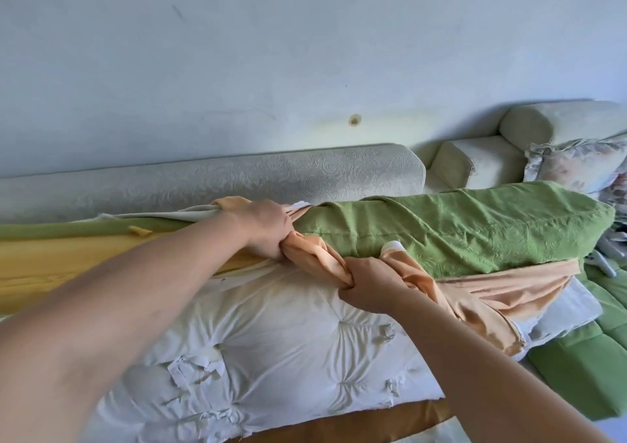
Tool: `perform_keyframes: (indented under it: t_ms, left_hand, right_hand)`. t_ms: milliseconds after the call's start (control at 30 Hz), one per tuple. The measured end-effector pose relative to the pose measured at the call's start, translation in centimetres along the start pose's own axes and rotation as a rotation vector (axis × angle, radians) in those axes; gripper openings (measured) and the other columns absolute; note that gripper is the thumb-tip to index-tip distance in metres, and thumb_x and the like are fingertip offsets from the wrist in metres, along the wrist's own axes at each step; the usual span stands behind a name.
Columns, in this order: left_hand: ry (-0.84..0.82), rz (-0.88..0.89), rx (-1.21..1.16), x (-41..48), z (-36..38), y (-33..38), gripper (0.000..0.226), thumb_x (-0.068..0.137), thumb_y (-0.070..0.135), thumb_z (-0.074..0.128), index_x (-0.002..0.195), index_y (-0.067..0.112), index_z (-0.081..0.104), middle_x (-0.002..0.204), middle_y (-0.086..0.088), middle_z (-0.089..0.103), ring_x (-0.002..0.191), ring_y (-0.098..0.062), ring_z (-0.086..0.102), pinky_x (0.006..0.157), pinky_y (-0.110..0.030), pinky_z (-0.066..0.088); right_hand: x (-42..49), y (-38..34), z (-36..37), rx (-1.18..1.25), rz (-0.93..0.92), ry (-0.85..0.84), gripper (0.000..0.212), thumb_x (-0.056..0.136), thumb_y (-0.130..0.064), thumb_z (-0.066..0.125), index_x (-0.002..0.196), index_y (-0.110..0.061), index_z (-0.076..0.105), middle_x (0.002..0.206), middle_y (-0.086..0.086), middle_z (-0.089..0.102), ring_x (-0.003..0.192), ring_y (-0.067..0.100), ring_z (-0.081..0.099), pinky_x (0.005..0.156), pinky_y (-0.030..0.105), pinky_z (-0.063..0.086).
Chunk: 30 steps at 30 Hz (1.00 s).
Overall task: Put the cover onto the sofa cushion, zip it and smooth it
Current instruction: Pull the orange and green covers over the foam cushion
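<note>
Left hand (pixel 261 228), right hand (pixel 368 284) — both grip one cover (pixel 458 228).

cover (pixel 458 232) on cushion (pixel 271 334), sofa back (pixel 237 178) behind

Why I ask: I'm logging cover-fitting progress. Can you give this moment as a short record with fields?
left hand: grips bunched orange fabric at the cover's edge
right hand: grips the same fabric, nearer the camera
green cover: over the right part of the long cushion; its yellow left part is bare
white tufted cushion: lies in front, under the arms
zip: not visible
progress: cover partly on
</note>
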<state>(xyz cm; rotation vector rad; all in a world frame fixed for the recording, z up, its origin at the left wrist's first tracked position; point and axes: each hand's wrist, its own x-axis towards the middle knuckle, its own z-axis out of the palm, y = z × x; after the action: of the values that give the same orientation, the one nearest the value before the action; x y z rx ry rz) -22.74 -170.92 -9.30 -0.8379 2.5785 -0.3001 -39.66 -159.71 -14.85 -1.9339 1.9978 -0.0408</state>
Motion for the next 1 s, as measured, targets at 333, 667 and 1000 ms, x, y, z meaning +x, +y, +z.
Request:
perform_keyframes:
  t_ms: [333,667,1000]
  left_hand:
    - [-0.068,-0.331,-0.205,-7.5,4.2,3.6,0.027,0.088,0.012,0.041,0.107,0.020,0.058,0.112,-0.002,0.061,0.105,-0.024,0.058,0.076,-0.033,0.045]
    - [-0.123,-0.286,-0.047,-4.4,9.1,5.3,0.028,0.091,0.010,0.044,0.112,0.020,0.060,0.116,0.000,0.063,0.109,-0.021,0.059,0.078,-0.028,0.044]
    - [-0.049,0.025,0.015,-4.9,6.4,0.9,0.057,0.081,0.064,0.043,0.109,0.017,0.059,0.112,-0.001,0.054,0.108,-0.023,0.047,0.089,-0.037,0.037]
  right_hand:
    - [4.7,-2.1,-0.3,-0.224,-0.029,0.117,0.023,0.082,-0.019,0.050,0.103,-0.015,0.061,0.105,0.007,0.068,0.100,0.029,0.063,0.075,0.032,0.048]
    - [3.1,-0.9,6.4,-0.260,0.001,-0.122,0.030,0.084,-0.015,0.045,0.108,-0.020,0.062,0.111,0.005,0.066,0.105,0.027,0.062,0.080,0.031,0.049]
    - [4.1,-0.2,5.2,-0.292,-0.083,-0.204,0.023,0.080,-0.015,0.046,0.096,-0.016,0.063,0.100,0.007,0.069,0.095,0.029,0.064,0.065,0.029,0.041]
